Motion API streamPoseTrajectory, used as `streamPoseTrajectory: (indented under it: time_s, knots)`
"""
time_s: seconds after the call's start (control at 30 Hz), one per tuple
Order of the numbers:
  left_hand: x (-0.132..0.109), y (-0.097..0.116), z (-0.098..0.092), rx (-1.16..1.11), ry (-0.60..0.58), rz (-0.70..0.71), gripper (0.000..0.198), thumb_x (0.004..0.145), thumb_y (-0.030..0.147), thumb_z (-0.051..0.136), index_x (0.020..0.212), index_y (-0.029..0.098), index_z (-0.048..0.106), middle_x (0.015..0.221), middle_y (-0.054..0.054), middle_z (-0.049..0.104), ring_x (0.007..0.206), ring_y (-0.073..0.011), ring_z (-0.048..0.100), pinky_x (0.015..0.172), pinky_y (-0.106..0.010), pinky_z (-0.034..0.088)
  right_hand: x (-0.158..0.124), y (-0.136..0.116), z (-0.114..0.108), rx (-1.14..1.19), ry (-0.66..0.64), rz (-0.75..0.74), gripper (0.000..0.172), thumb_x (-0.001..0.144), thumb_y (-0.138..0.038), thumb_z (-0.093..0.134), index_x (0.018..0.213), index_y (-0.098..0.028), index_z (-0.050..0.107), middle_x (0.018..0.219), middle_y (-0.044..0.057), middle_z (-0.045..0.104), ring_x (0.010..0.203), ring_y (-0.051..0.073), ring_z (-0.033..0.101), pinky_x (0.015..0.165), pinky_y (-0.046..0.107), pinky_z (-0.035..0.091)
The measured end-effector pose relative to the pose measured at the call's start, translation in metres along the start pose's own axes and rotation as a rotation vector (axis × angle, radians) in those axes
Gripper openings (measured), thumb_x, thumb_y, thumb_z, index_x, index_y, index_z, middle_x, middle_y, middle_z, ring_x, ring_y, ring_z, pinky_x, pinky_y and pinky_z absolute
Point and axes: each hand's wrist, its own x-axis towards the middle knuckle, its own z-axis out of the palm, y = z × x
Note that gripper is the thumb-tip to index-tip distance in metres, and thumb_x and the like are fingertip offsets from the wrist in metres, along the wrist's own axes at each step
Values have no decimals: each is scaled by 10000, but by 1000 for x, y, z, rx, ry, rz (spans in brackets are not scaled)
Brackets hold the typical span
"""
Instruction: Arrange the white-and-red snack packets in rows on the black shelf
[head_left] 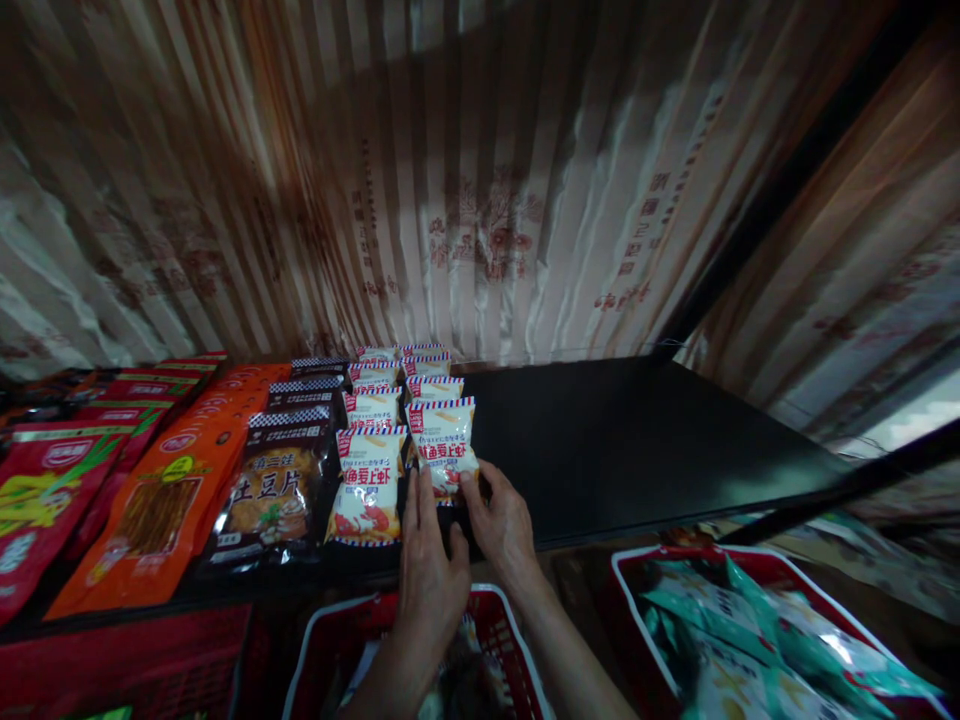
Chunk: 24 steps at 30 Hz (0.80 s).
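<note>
Both my hands rest at the front edge of a black shelf (645, 450), touching the front white snack packet (444, 445) of the right-hand row. My left hand (427, 570) lies flat with fingers stretched against the packet's lower left side. My right hand (501, 520) pinches the packet's lower right corner with its fingertips. A second row of the same white packets (367, 485) lies just left of it, running back toward the wall.
Left of the white packets lie rows of dark packets (274, 495), orange packets (161, 505) and red packets (41, 490). Below the shelf stand a red basket (510, 620) under my arms and another red basket (757, 570) holding teal bags. Striped wrapping covers the back wall.
</note>
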Motion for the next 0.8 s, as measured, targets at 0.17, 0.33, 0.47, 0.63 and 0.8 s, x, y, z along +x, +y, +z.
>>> streamPoseTrajectory:
  time_s: [0.17, 0.33, 0.47, 0.63, 0.8]
  knots:
    - [-2, 0, 2, 25, -6, 23, 686, 774, 120, 466, 1428, 207, 280, 1542, -66, 177, 1401, -240, 180, 1134, -426, 208, 0, -2, -3, 11, 2, 1, 370, 854, -429, 428, 1021, -184, 649, 913, 81, 692, 826, 221, 625, 705, 289, 465]
    - [-5, 2, 3, 98, 5, 88, 654, 793, 113, 433, 1427, 182, 287, 1546, -82, 152, 1403, -262, 165, 1126, -444, 229, 1, -3, -4, 112, -23, 25, 405, 863, -450, 413, 1037, -165, 643, 900, 92, 702, 783, 216, 643, 668, 278, 468]
    - [-4, -3, 2, 118, -6, 83, 639, 798, 125, 449, 1419, 180, 308, 1547, -93, 143, 1404, -262, 157, 1124, -448, 225, 0, -3, -2, 67, -38, -4, 397, 876, -444, 392, 1023, -170, 640, 925, 94, 686, 789, 212, 630, 681, 284, 460]
    - [-3, -8, 1, 139, -27, 123, 629, 803, 123, 449, 1416, 165, 314, 1556, -99, 75, 1411, -270, 114, 1123, -455, 218, -1, -2, -1, -106, -9, -47, 373, 886, -397, 390, 1043, -169, 639, 989, 109, 668, 923, 251, 585, 791, 340, 447]
    - [-4, -4, 3, 140, -1, 102, 641, 788, 100, 443, 1413, 161, 316, 1554, -105, 93, 1409, -275, 123, 1122, -449, 220, -1, 1, 1, -74, 50, -40, 433, 857, -392, 445, 1190, -146, 570, 1135, 131, 631, 1047, 277, 552, 893, 401, 438]
